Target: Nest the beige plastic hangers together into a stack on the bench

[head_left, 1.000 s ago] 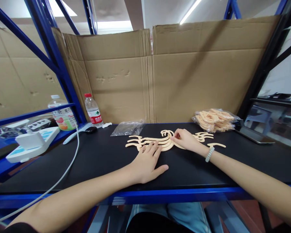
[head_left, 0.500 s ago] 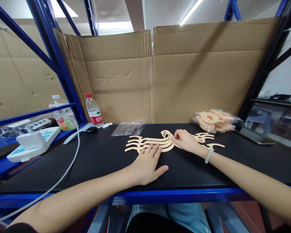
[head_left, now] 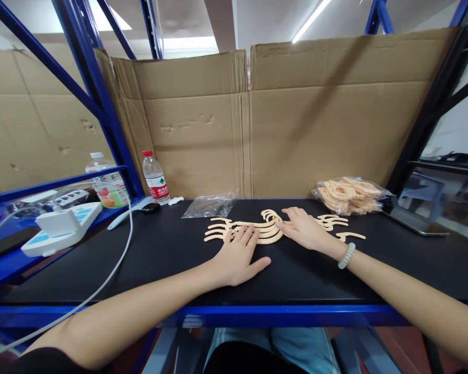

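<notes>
Several cream-coloured curved pieces (head_left: 271, 240), which look like plastic clothes hangers with hooked tops, lie side by side on the black tabletop in front of me. My left hand (head_left: 241, 257) is open, with its fingers stretched over the left part of these pieces and its thumb apart. My right hand (head_left: 303, 228) is at their right, next to the hooks, with fingers stretched out and thumb apart. It covers part of the pieces behind it. To its right, hooked ends (head_left: 329, 222) show, and one separate curved end (head_left: 350, 236) lies nearer me.
A clear bag of similar cream pieces (head_left: 349, 195) sits at the back right, by a dark metal stand (head_left: 417, 221). A flat clear plastic bag (head_left: 209, 206) lies at the back. At left are a water bottle (head_left: 156, 179), a power strip (head_left: 62, 228) and a white cable (head_left: 119, 254).
My right hand's fingers have opened from a pinch near the hooks and spread out. My left hand stays on the pieces. The view has shifted slightly.
</notes>
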Demonstrator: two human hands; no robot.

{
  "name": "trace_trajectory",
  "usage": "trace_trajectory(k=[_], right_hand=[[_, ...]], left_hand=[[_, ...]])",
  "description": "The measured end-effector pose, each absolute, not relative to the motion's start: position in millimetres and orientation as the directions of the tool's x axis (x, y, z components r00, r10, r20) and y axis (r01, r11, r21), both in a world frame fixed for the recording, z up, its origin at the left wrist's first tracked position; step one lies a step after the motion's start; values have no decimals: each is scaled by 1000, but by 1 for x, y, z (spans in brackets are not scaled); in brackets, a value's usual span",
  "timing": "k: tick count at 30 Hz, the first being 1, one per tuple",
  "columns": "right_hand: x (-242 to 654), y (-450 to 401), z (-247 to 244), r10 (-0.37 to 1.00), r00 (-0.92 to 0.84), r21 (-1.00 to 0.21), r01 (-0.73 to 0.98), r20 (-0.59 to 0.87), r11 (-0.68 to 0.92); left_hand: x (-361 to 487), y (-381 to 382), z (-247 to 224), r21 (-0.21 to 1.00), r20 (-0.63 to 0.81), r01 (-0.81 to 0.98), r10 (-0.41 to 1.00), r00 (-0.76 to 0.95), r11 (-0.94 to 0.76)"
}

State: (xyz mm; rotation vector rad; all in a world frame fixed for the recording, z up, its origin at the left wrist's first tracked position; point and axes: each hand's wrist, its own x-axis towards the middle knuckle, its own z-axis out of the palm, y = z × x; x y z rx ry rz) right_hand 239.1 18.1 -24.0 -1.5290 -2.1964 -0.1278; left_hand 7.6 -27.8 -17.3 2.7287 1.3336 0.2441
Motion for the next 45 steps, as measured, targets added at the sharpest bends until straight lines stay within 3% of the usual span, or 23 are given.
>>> trace_trajectory(k=[7,13,28,45], right_hand=[[236,26,-43,922,-322,-115,929,216,351],[233,36,-39,938,-310,-96,940,156,327],[221,85,-45,916,-305,-83,938,260,336],[220,78,-45,847,-312,-33,932,431,360]], left_hand=[[4,-11,-21,144,91,801,814,573,-580],[3,8,-23,94,37,819,825,565,-565],[-2,50,-26,85,41,849,853,520,-521],[-6,54,-30,98,143,827,831,538,-553]])
